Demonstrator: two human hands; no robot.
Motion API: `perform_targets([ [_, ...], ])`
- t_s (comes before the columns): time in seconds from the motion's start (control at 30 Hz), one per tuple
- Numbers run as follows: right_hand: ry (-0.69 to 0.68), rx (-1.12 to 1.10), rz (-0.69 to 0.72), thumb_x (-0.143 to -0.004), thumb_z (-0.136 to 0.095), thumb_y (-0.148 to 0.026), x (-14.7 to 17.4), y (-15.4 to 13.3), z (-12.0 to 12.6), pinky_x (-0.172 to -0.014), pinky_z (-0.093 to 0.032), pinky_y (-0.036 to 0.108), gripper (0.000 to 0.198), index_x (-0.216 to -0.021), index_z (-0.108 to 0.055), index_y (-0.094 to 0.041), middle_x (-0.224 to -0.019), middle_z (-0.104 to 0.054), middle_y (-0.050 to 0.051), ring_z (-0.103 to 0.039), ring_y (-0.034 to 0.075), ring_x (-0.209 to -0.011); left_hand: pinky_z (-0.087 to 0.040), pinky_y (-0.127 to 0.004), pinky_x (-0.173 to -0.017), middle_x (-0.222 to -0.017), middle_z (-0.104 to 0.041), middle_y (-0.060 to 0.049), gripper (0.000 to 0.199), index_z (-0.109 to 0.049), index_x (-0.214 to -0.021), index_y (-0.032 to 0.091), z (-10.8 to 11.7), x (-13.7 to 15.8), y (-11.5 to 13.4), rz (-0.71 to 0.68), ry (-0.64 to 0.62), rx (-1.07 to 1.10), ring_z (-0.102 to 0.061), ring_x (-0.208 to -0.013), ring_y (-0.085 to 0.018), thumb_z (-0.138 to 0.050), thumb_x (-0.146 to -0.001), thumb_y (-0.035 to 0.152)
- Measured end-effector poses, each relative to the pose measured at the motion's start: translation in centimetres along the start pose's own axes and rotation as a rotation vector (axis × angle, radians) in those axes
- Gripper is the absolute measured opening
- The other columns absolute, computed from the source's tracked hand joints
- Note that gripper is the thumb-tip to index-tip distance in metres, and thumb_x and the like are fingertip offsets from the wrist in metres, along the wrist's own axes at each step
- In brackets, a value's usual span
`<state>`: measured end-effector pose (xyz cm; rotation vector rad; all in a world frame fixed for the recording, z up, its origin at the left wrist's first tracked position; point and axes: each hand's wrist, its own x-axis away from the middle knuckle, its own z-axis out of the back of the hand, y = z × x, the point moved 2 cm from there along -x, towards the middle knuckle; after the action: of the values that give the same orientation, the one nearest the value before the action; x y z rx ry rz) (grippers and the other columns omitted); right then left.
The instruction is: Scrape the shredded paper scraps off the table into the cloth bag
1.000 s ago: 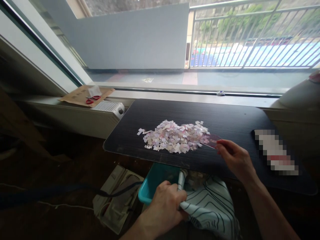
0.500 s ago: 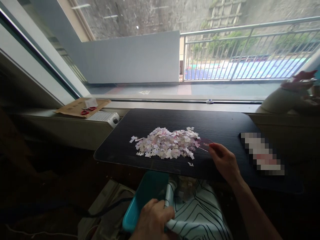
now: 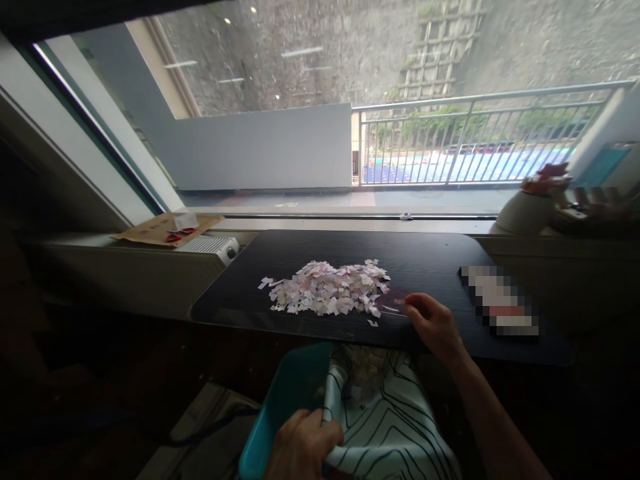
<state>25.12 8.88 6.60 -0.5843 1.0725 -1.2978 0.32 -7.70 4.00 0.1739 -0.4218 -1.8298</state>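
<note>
A heap of small pale paper scraps (image 3: 325, 287) lies in the middle of the black table (image 3: 425, 250). My right hand (image 3: 436, 328) pinches a thin, see-through pinkish sheet (image 3: 393, 302), held low at the heap's right edge. Below the table's front edge, my left hand (image 3: 304, 440) is closed on the rim of a pale blue cloth bag (image 3: 400, 427) with black zigzag lines. Inside the bag's mouth some paper scraps (image 3: 369, 367) show dimly. A teal plastic bin (image 3: 280, 393) is beside the bag, at its left.
A pixelated flat object (image 3: 500, 300) lies at the table's right. Red-handled scissors (image 3: 180, 235) rest on a brown paper envelope (image 3: 145, 230) on the left ledge, beside a white vented box (image 3: 213, 248). A pale rounded figure (image 3: 525, 207) stands on the right sill, before the window.
The camera has tilted slightly up, so the window scene sits lower in view. Both hands keep their grips, and the heap looks much the same.
</note>
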Motion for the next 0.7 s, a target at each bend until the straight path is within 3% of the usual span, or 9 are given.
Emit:
perform_targets([
  [0.43, 0.016, -0.068, 0.030, -0.074, -0.051, -0.030, -0.3, -0.1, 0.0, -0.066, -0.047, 0.030, 0.017, -0.076, -0.062, -0.018, -0.071, -0.066, 0.003, -0.061, 0.019, -0.068, -0.036, -0.028, -0.068, -0.081, -0.062, -0.001, 0.004, -0.062, -0.076, 0.020, 0.5, 1.7, 0.6, 0.147, -0.044, -0.006, -0.057, -0.079, -0.019, -0.062, -0.074, 0.017],
  [0.6, -0.008, -0.083, 0.024, -0.071, -0.054, -0.030, -0.4, 0.5, -0.2, -0.066, -0.046, 0.030, 0.015, -0.074, -0.064, -0.019, -0.070, -0.066, 0.002, -0.060, 0.018, -0.066, -0.036, -0.029, -0.065, -0.078, -0.061, -0.002, 0.007, -0.062, -0.073, 0.020, 0.4, 2.0, 1.3, 0.075, 0.024, -0.063, -0.056, -0.076, -0.021, -0.067, -0.069, 0.019],
  [0.7, -0.013, -0.099, 0.032, -0.072, -0.053, -0.028, -0.3, 0.4, -0.2, -0.065, -0.046, 0.029, 0.014, -0.073, -0.063, -0.019, -0.069, -0.066, 0.002, -0.059, 0.018, -0.065, -0.041, -0.033, -0.073, -0.075, -0.060, -0.001, 0.009, -0.060, -0.072, 0.020, 0.5, 2.2, 1.5, -0.013, 0.105, -0.076, -0.056, -0.073, -0.020, -0.063, -0.067, 0.013],
])
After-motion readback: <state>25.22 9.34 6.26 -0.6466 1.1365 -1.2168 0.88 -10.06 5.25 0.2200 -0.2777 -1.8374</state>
